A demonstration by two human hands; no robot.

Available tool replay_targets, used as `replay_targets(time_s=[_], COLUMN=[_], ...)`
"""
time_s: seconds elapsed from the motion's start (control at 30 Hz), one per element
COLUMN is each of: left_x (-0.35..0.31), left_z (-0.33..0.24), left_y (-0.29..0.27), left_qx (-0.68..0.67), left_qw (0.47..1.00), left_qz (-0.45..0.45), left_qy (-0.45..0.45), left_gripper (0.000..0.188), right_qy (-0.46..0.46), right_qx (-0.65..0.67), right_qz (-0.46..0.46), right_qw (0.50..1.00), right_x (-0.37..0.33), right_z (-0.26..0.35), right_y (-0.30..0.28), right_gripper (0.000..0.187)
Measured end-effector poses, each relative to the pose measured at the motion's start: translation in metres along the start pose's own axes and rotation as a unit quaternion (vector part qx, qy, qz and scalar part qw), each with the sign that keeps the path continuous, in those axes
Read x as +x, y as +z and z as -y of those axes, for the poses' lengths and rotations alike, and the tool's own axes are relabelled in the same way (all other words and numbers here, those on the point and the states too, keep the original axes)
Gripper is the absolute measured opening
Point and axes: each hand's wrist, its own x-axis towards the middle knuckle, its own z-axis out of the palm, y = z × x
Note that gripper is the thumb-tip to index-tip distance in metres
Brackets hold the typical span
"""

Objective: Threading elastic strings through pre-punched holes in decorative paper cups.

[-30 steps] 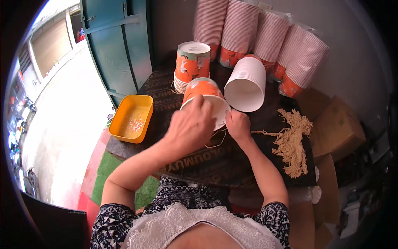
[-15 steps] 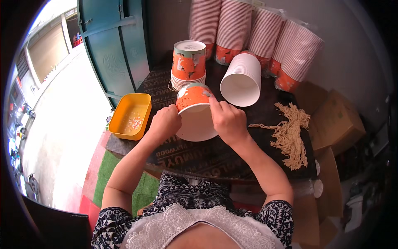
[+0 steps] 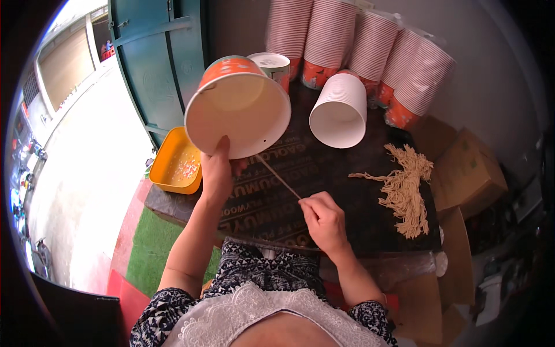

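Brown cardboard boxes [image 3: 468,173] at right, plastic-wrapped cup stacks [image 3: 370,46] behind

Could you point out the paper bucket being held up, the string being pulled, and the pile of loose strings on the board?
paper bucket [image 3: 240,115], head view, on its white inner wall.
string [image 3: 278,179], head view, mid-length between bucket and right hand.
pile of strings [image 3: 404,188], head view, middle of the bundle.

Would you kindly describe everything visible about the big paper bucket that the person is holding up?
The paper bucket is a wide, round tub, white inside and orange outside with a pale rim. It is tilted so its open mouth faces the camera, raised above the dark board. The left hand grips its lower rim, thumb inside. A small hole shows in the inner wall, and a thin string runs taut from there to the right hand, which pinches it.
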Motion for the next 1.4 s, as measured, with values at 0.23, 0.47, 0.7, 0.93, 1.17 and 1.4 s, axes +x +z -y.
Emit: replay_targets(time_s=[0.23, 0.47, 0.7, 0.93, 1.17, 1.4], left_x=[-0.03, -0.057, -0.073, -0.071, -0.07, -0.063], left_z=[-0.023, -0.021, -0.012, 0.008, 0.009, 0.01], left_y=[0.014, 0.005, 0.007, -0.002, -0.004, -0.011], left_qx=[-0.149, -0.231, -0.211, -0.184, -0.171, -0.181], left_qw=[0.985, 0.95, 0.956, 0.962, 0.966, 0.967], left_qz=[0.038, 0.12, 0.12, 0.085, 0.045, 0.046], left_qy=[-0.079, -0.172, -0.163, -0.183, -0.188, -0.171], left_gripper=[0.034, 0.036, 0.037, 0.035, 0.031, 0.03], right_qy=[0.037, 0.222, 0.24, 0.244, 0.231, 0.267], right_qx=[-0.014, 0.307, 0.679, 0.746, 0.704, 0.639], right_qz=[-0.018, -0.104, -0.189, -0.162, -0.125, -0.135], right_qw=[0.999, 0.92, 0.667, 0.599, 0.66, 0.709], right_x=[-0.01, -0.006, 0.011, 0.009, 0.007, 0.008], right_z=[-0.013, -0.027, -0.017, -0.021, -0.015, -0.009], right_y=[0.013, 0.026, 0.017, 0.014, 0.005, -0.002], right_gripper=[0.011, 0.018, 0.027, 0.011, 0.012, 0.014])
